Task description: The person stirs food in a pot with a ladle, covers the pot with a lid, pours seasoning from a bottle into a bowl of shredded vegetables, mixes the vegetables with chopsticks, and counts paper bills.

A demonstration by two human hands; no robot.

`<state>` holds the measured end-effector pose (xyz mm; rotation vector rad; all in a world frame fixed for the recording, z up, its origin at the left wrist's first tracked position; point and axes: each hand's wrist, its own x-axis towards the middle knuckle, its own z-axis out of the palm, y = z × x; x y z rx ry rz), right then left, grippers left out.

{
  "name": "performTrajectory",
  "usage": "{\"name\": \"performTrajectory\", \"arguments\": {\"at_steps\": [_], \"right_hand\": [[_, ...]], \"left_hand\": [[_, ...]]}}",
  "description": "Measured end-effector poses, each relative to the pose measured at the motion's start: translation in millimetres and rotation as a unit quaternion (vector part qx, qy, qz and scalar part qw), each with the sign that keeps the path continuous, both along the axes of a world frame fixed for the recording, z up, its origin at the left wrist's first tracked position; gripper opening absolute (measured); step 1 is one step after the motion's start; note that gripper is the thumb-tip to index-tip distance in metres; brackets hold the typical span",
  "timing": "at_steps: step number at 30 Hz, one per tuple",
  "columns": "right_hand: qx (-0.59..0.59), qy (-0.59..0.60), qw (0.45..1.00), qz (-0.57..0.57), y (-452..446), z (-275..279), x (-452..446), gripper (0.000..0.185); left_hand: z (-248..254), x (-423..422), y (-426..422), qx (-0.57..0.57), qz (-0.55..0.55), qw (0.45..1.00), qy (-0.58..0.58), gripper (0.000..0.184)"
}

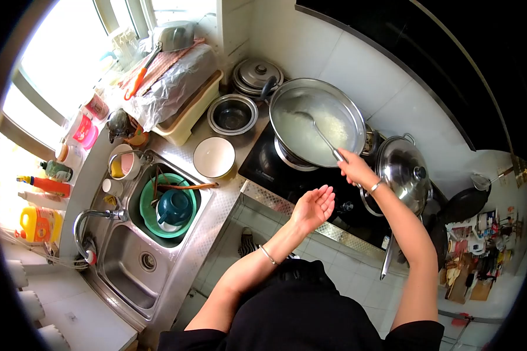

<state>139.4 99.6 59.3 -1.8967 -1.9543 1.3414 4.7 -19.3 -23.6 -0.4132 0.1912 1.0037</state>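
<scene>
My right hand [357, 168] is wrapped round the handle of a metal ladle [323, 137]. The ladle's head dips into cloudy, pale liquid [310, 140] inside a wide wok [346, 100] on the stove. A whitish patch of small bits or foam [335, 128] shows in the liquid; which it is I cannot tell. Below the wok, in front of the stove's edge, my left hand [314, 208] is held palm up with its fingers stretched out, holding nothing. A bracelet circles each wrist.
Right of the wok stands a lidded pan [401, 167], its handle jutting forward. Left are a steel pot [233, 115], a white bowl [214, 157] and a lidded pot [257, 73]. The sink [123, 257] holds a green basin [148, 213] of dishes. Bottles line the windowsill.
</scene>
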Motion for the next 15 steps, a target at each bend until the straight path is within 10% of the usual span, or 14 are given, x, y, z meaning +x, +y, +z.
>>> {"name": "performTrajectory", "arguments": {"at_steps": [15], "right_hand": [[0.055, -0.146, 0.988, 0.012, -12, 31, 67, 0.043]], "left_hand": [[2, 15, 1, 0.003, -0.038, 0.999, 0.008, 0.026]]}}
